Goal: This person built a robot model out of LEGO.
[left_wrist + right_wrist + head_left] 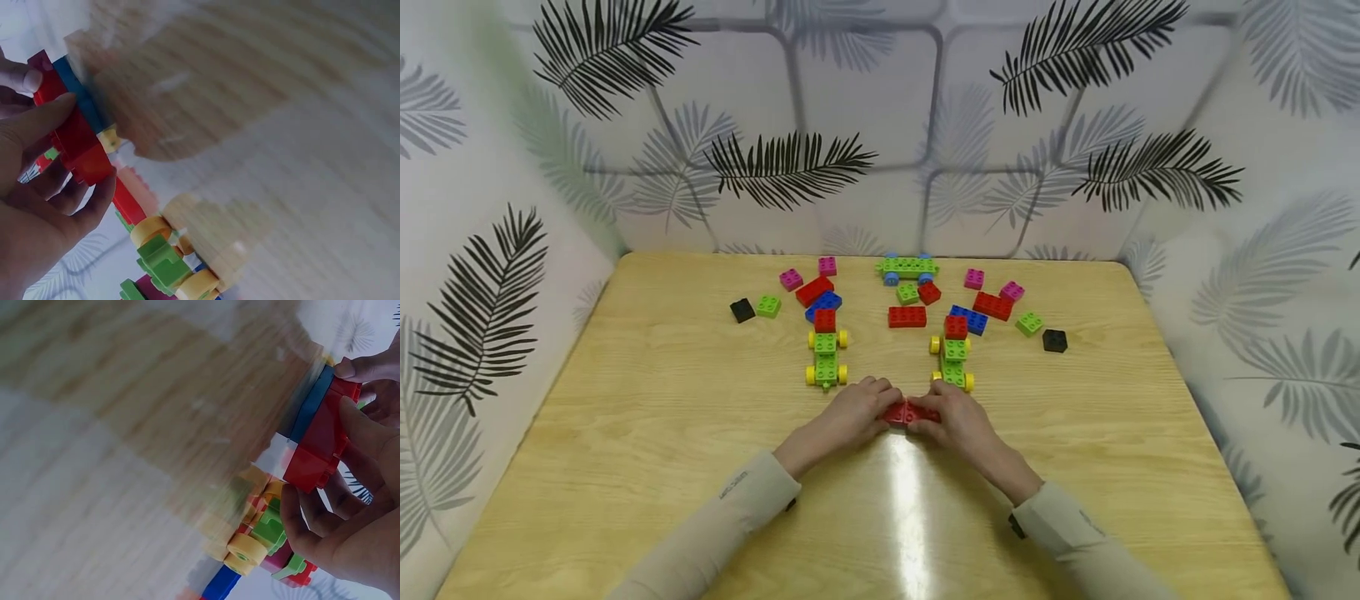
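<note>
Red toy building bricks (908,412) sit side by side between both hands near the middle of the table, joined on top of a blue brick (87,100) that shows in the wrist views. With thumb and fingers, my left hand (855,412) grips the red brick's left end. The right hand (961,417) pinches the other end of the red bricks (319,440) in the same way. Just beyond the hands stand two green toy cars with yellow wheels, one at left (826,367) and one at right (953,371), each with a red brick on its far end.
A green car base with blue wheels (907,268) stands at the table's back edge. Loose bricks lie around it: a red brick (907,317), a blue brick (823,306), a pink brick (974,278), and black bricks at left (742,311) and right (1055,340).
</note>
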A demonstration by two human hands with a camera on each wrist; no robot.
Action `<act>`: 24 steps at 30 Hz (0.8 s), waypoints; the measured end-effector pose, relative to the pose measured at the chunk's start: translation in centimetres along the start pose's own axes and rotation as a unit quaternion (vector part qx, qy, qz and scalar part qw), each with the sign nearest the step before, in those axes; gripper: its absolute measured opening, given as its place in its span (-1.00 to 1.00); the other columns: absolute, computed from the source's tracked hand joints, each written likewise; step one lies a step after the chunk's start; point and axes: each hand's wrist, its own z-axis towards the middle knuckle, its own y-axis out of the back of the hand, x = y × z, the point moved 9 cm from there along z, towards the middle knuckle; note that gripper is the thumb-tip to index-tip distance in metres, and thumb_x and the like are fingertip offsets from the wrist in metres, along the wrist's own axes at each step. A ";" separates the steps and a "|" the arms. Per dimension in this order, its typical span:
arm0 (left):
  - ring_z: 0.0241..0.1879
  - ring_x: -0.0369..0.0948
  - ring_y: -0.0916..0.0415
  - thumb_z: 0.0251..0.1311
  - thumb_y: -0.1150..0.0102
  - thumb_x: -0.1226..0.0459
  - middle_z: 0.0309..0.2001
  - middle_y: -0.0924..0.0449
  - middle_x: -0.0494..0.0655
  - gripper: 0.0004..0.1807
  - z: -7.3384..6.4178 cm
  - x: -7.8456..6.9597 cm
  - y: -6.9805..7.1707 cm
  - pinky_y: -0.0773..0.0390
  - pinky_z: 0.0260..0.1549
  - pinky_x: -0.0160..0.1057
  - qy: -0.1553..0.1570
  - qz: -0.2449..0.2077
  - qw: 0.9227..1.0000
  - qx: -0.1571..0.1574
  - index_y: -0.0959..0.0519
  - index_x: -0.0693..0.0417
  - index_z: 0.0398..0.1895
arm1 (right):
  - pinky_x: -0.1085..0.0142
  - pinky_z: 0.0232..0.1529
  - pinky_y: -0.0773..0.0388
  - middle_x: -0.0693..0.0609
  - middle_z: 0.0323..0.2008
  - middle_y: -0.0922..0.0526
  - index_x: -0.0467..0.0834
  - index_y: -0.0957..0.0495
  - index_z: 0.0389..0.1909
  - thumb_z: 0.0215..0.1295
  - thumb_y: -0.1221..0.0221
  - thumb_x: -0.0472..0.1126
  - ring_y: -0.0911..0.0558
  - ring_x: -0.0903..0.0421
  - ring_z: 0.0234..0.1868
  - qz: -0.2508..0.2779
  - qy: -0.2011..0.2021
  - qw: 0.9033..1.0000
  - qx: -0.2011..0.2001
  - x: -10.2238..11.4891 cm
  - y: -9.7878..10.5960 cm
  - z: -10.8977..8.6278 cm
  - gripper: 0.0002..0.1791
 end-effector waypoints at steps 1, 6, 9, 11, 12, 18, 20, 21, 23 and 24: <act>-0.02 -0.09 -0.46 0.19 -0.29 0.28 -0.04 -0.54 -0.03 -0.69 -0.1 0.1 0.0 -0.51 -0.07 -0.13 0.000 -0.001 1.000 0.000 -0.54 0.06 0.01 | 0.37 -0.41 -0.30 0.09 -0.35 -0.45 -0.12 -0.67 0.01 0.13 -0.37 -0.05 -0.33 0.19 -0.41 0.002 -0.002 1.000 0.001 0.0 -0.1 0.0 -0.57; -0.02 -0.11 -0.47 0.16 -0.33 0.26 -0.04 -0.56 -0.05 -0.64 -0.4 0.3 -0.2 -0.52 -0.07 -0.13 0.008 -0.001 1.000 0.008 -0.52 0.06 0.02 | 0.36 -0.40 -0.32 0.09 -0.35 -0.45 -0.12 -0.68 -0.01 0.10 -0.39 -0.07 -0.34 0.19 -0.40 0.009 -0.010 1.000 -0.002 0.2 -0.3 -0.1 -0.57; -0.03 -0.12 -0.49 0.17 -0.32 0.25 -0.03 -0.57 -0.05 -0.64 -0.5 0.4 -0.4 -0.53 -0.07 -0.14 0.016 0.006 1.000 0.015 -0.51 0.07 0.02 | 0.36 -0.41 -0.32 0.09 -0.36 -0.45 -0.13 -0.68 -0.01 0.09 -0.40 -0.07 -0.34 0.20 -0.40 0.011 -0.008 1.000 -0.003 0.3 -0.3 -0.2 -0.58; -0.05 -0.13 -0.50 0.18 -0.32 0.24 -0.03 -0.58 -0.05 -0.65 -0.5 0.4 -0.4 -0.53 -0.07 -0.14 0.020 0.011 1.000 0.015 -0.51 0.07 0.01 | 0.36 -0.41 -0.31 0.09 -0.36 -0.45 -0.13 -0.68 -0.01 0.10 -0.39 -0.07 -0.34 0.20 -0.41 0.013 -0.006 1.000 -0.003 0.3 -0.4 -0.2 -0.58; -0.06 -0.13 -0.51 0.18 -0.31 0.24 -0.04 -0.59 -0.06 -0.67 -0.6 0.3 -0.4 -0.53 -0.08 -0.15 0.021 0.013 1.000 0.013 -0.52 0.07 -0.01 | 0.37 -0.41 -0.30 0.08 -0.36 -0.45 -0.13 -0.68 -0.01 0.10 -0.39 -0.07 -0.33 0.20 -0.41 0.013 -0.006 1.000 -0.002 0.3 -0.4 -0.2 -0.58; -0.15 -0.15 -0.51 0.17 -0.32 0.26 -0.13 -0.60 -0.07 -0.75 -0.5 0.0 -0.4 -0.53 -0.16 -0.18 0.016 0.022 1.000 0.000 -0.54 0.09 -0.11 | 0.36 -0.39 -0.29 0.06 -0.35 -0.46 -0.14 -0.67 0.00 0.12 -0.38 -0.07 -0.33 0.19 -0.40 0.018 -0.001 1.000 0.000 0.4 -0.4 -0.2 -0.58; -0.16 -0.15 -0.50 0.15 -0.33 0.28 -0.13 -0.60 -0.06 -0.74 -0.4 0.1 -0.4 -0.53 -0.18 -0.17 0.020 0.025 0.999 -0.002 -0.54 0.09 -0.11 | 0.36 -0.38 -0.31 0.07 -0.35 -0.46 -0.15 -0.67 0.00 0.12 -0.38 -0.08 -0.34 0.19 -0.40 0.019 0.002 1.000 -0.003 0.5 -0.2 -0.2 -0.58; -0.15 -0.15 -0.50 0.15 -0.33 0.28 -0.12 -0.60 -0.06 -0.73 -0.4 0.1 -0.5 -0.53 -0.19 -0.17 0.023 0.028 0.999 -0.003 -0.54 0.09 -0.10 | 0.36 -0.38 -0.32 0.07 -0.35 -0.46 -0.15 -0.67 0.00 0.12 -0.38 -0.08 -0.35 0.20 -0.40 0.019 0.004 1.000 -0.005 0.5 -0.2 -0.2 -0.58; -0.14 -0.14 -0.50 0.14 -0.33 0.28 -0.12 -0.60 -0.05 -0.71 -0.3 0.2 -0.5 -0.54 -0.19 -0.14 0.029 0.031 0.999 -0.006 -0.54 0.09 -0.08 | 0.36 -0.37 -0.33 0.08 -0.35 -0.45 -0.15 -0.67 -0.01 0.11 -0.39 -0.09 -0.36 0.20 -0.39 0.020 0.007 1.000 -0.011 0.5 0.0 -0.2 -0.59; -0.14 -0.14 -0.50 0.14 -0.33 0.28 -0.11 -0.60 -0.05 -0.70 -0.3 0.2 -0.5 -0.54 -0.19 -0.13 0.032 0.033 0.999 -0.007 -0.54 0.09 -0.06 | 0.36 -0.37 -0.34 0.08 -0.35 -0.46 -0.15 -0.67 -0.02 0.11 -0.39 -0.10 -0.36 0.20 -0.39 0.020 0.010 1.000 -0.015 0.6 0.1 -0.2 -0.59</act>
